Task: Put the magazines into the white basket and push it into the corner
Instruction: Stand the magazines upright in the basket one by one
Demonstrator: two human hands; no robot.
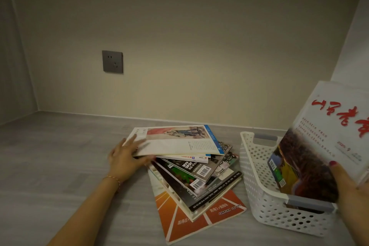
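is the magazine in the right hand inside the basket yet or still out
Partly in: the magazine stands tilted, its lower end below the white basket rim, held by the right hand.

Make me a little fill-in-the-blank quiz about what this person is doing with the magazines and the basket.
1. The right hand lowers a white magazine with red lettering into the white perforated plastic ____.
2. The left hand's fingers rest on the ____ magazine of the messy stack.
3. The bottom magazine, with an orange running-track cover, lies on the grey ____.
4. On the beige wall hangs a dark grey power ____.

Missing words: basket; top; floor; socket
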